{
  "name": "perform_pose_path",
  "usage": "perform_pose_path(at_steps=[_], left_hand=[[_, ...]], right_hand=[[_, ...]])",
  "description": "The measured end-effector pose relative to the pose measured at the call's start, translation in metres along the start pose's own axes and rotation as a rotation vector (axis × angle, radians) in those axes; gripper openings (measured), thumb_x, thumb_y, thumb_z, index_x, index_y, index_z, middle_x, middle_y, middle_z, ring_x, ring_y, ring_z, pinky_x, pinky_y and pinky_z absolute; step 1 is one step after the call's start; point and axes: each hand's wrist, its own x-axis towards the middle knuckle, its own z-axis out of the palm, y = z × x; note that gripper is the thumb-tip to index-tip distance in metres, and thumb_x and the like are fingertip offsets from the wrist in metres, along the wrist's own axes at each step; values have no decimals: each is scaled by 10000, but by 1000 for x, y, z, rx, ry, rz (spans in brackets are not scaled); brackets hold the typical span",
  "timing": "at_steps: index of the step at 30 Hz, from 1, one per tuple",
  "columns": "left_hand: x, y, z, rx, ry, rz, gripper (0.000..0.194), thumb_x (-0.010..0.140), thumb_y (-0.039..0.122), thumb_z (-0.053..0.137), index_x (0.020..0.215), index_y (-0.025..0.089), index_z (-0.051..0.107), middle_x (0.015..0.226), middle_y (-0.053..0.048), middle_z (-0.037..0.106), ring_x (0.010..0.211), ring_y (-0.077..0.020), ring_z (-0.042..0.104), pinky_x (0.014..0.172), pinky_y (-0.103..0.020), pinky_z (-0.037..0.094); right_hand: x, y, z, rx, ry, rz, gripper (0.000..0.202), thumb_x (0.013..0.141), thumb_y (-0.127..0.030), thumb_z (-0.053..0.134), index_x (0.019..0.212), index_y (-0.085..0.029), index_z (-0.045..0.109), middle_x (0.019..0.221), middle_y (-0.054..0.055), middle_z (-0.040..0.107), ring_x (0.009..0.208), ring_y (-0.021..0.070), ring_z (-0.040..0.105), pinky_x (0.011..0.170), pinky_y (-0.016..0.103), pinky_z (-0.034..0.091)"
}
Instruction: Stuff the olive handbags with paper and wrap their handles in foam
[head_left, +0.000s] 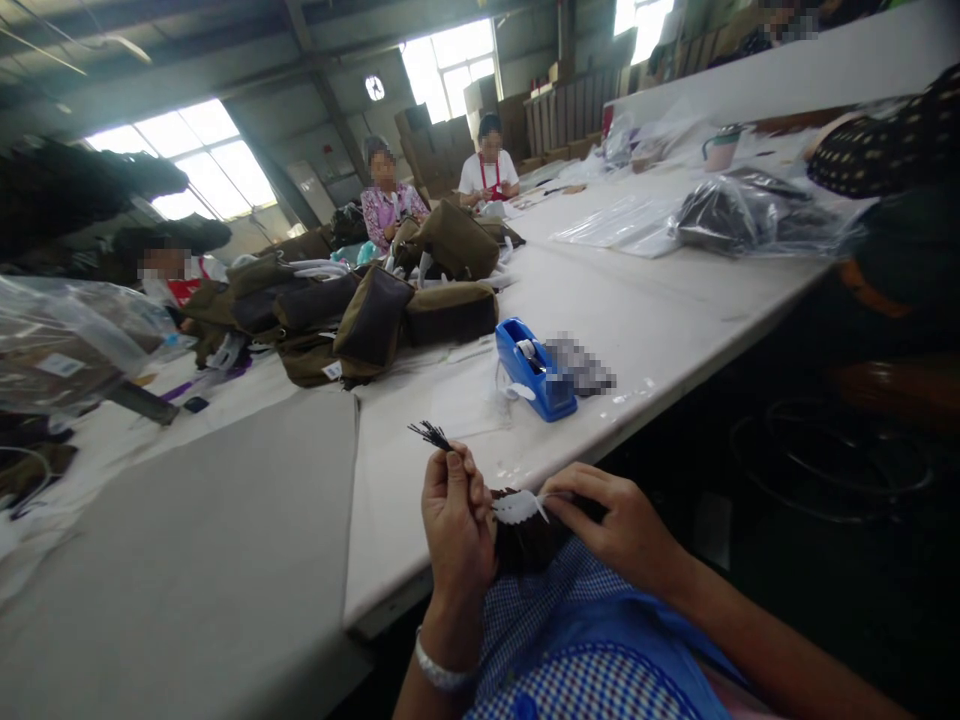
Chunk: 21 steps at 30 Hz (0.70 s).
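Observation:
My left hand (459, 520) is closed around a bundle of thin black strands (430, 435), whose loose ends fan out above the thumb. Just right of it is a white tag with a scalloped edge (517, 507), near the fingers of that hand. The fingertips of my right hand (619, 520) pinch at the tag's narrow right end; whether they grip the tag itself or a thin strand on it is too small to tell. Dark brown material (525, 548) hangs beneath the tag above my lap, its shape partly hidden.
A blue tape dispenser (536, 370) stands near the edge of the white table (600, 290), with a blurred grey item beside it. Olive and dark bags (375, 320) are heaped further back. Plastic-wrapped goods (735, 210) and a pink cup (721, 150) lie right. Several people sit around the table.

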Motion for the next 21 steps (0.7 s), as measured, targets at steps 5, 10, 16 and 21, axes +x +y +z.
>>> perform_pose_path(at_steps=[5, 10, 16, 21], left_hand=[[1, 3, -14, 426, -243, -17, 265, 908, 436, 714, 984, 183, 734, 794, 12, 602, 538, -40, 403, 475, -147, 337], [-4, 8, -20, 802, -438, 15, 247, 895, 398, 699, 1004, 181, 746, 774, -1, 646, 617, -96, 452, 598, -213, 391], [-1, 9, -18, 786, -498, -149, 293, 818, 431, 768, 899, 153, 724, 572, 59, 480, 502, -77, 337, 498, -213, 277], [2, 8, -19, 727, -628, -188, 237, 885, 390, 717, 842, 160, 752, 788, -57, 714, 746, -177, 629, 737, -267, 475]], right_hand=[[9, -7, -4, -11, 9, 27, 55, 919, -251, 682, 921, -235, 735, 885, -3, 724, 829, 155, 670, 785, 266, 513], [16, -11, -6, -9, 18, 62, 67, 899, -292, 716, 905, -243, 761, 865, -10, 741, 777, 148, 668, 730, 265, 504], [17, -11, -4, -18, 77, 50, 80, 894, -291, 722, 851, -236, 759, 826, -5, 735, 757, 152, 668, 691, 267, 498], [19, -14, -4, -25, 137, 0, 85, 896, -248, 705, 820, -229, 739, 817, 11, 719, 782, 176, 670, 740, 293, 510]])
